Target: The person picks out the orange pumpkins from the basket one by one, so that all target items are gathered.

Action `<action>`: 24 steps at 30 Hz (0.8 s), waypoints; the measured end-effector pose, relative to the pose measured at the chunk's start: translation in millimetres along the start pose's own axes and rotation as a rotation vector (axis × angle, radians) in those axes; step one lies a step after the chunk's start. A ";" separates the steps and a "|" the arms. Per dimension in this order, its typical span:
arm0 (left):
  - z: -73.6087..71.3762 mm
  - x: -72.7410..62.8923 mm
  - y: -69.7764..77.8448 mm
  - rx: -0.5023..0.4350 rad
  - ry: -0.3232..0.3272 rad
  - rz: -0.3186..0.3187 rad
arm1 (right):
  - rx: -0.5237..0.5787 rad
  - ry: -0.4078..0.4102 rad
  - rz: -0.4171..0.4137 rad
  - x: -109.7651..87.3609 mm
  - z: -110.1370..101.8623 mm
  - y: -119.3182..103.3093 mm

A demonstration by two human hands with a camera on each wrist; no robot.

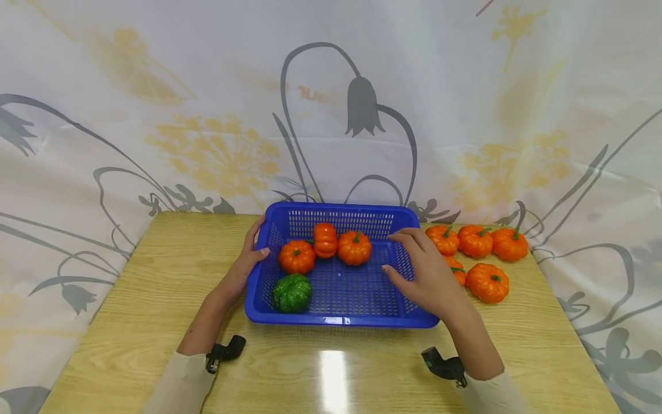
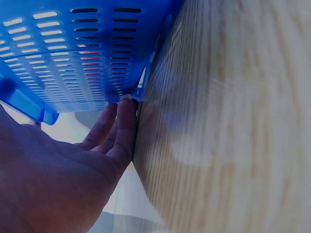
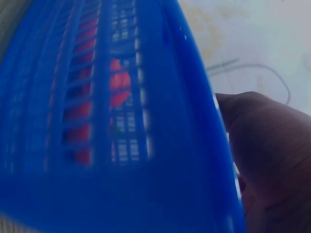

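Observation:
A blue plastic basket (image 1: pixel 341 321) with slotted walls sits on the wooden table. Inside it, on the left, are a green pumpkin (image 1: pixel 292 293) and three orange pumpkins, one (image 1: pixel 296 257) beside the left wall, one (image 1: pixel 324 240) at the back and one (image 1: pixel 354 248) near the middle. My left hand (image 1: pixel 247 265) holds the basket's left side, thumb over the rim and fingers against the outer wall; the left wrist view shows fingertips (image 2: pixel 127 104) low by the table. Over the basket's right end hovers my right hand (image 1: pixel 426 276), thumb and fingers apart, nothing between them.
Several more orange pumpkins lie on the table (image 1: pixel 170 276) right of the basket, among them one (image 1: pixel 488 283) in front and one (image 1: pixel 510 244) at the far right. A flower-patterned cloth (image 1: pixel 222 86) hangs behind the table's back edge.

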State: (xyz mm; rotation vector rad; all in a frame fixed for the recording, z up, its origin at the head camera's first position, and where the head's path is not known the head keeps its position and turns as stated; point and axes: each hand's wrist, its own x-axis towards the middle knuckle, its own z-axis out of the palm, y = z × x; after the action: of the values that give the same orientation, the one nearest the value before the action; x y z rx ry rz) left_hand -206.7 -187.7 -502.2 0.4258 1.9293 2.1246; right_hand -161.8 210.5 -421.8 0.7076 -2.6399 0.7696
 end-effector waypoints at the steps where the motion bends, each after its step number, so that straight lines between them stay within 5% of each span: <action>1: 0.2 0.0 0.2 0.000 0.000 0.001 | 0.003 -0.009 0.000 3.0 2.5 -3.5; 24: -2.2 0.9 -3.1 -0.017 -0.002 -0.001 | -0.075 -0.326 0.110 37.4 50.8 -53.1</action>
State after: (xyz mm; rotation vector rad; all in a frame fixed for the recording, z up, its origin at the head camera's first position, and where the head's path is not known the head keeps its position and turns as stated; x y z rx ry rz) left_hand -208.3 -189.1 -505.4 0.4233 1.9090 2.1374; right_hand -171.9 128.8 -425.5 0.7264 -3.0050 0.6245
